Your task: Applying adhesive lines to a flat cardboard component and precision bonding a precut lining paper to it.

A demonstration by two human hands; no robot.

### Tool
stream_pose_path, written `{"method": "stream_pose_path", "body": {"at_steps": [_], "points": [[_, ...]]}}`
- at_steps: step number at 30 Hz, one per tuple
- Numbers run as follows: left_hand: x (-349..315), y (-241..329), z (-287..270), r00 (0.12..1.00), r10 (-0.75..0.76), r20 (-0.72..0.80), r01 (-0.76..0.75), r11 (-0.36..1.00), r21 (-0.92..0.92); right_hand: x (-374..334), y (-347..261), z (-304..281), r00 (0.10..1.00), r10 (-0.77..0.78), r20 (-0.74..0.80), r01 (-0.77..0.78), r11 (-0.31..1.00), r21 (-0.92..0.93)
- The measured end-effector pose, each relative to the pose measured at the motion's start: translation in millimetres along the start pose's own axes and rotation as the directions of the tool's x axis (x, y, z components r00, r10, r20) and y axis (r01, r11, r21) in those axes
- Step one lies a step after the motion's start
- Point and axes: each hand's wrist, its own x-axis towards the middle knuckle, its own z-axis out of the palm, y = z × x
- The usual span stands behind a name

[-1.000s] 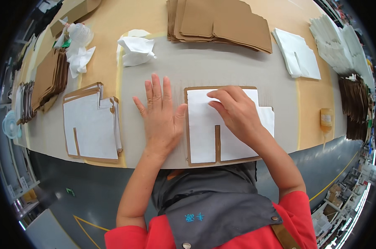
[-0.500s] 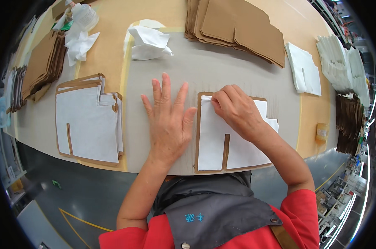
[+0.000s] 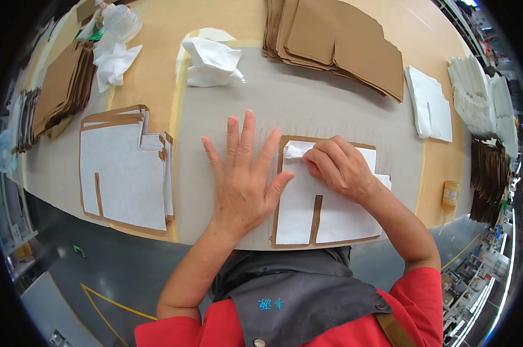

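Note:
In front of me at the table's edge lies a brown slotted panel (image 3: 317,220) with a white sheet (image 3: 354,208) over it, leaving a narrow brown border. Near the sheet's upper left corner, my right hand (image 3: 342,170) pinches a crumpled bit of white material (image 3: 297,151). I cannot tell whether that bit is the sheet's own corner or a separate cloth. My left hand (image 3: 242,188) is open, palm down with fingers spread, its thumb at the panel's left edge. Left of it sits a stack of similar white-covered brown panels (image 3: 123,173).
Brown panels (image 3: 342,40) are piled at the far side. White sheets (image 3: 430,104) lie at right, beside more white stacks (image 3: 475,92) and a small yellowish jar (image 3: 450,195). A crumpled white cloth (image 3: 212,61), a clear bottle (image 3: 121,23) and leaning brown panels (image 3: 65,87) are at far left.
My right hand has moved slightly down and right, and the crumpled white bit now shows beside its fingertips. My left hand has shifted right and nearer, its thumb reaching the panel's edge.

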Motion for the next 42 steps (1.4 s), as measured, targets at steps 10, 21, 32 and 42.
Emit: {"method": "stream_pose_path", "body": {"at_steps": [10,21,32,42], "points": [[15,8,10,0.989,0.150,0.008,-0.146,0.972,-0.182,-24,-4,-15,0.998,-0.054,-0.011,0.054,0.998,0.009],[19,7,5,0.989,0.147,0.008,-0.137,0.941,-0.309,-17,20,-39,0.899,0.337,0.280,-0.402,0.889,0.219],[18,3,15,0.994,0.102,-0.046,-0.110,0.958,-0.264,-85,-69,-78,0.971,-0.006,0.240,0.004,1.000,0.008],[22,-4,19,0.986,0.147,-0.080,-0.161,0.965,-0.208,-77,-167,-235,0.964,0.033,0.262,-0.062,0.993,0.103]]}}
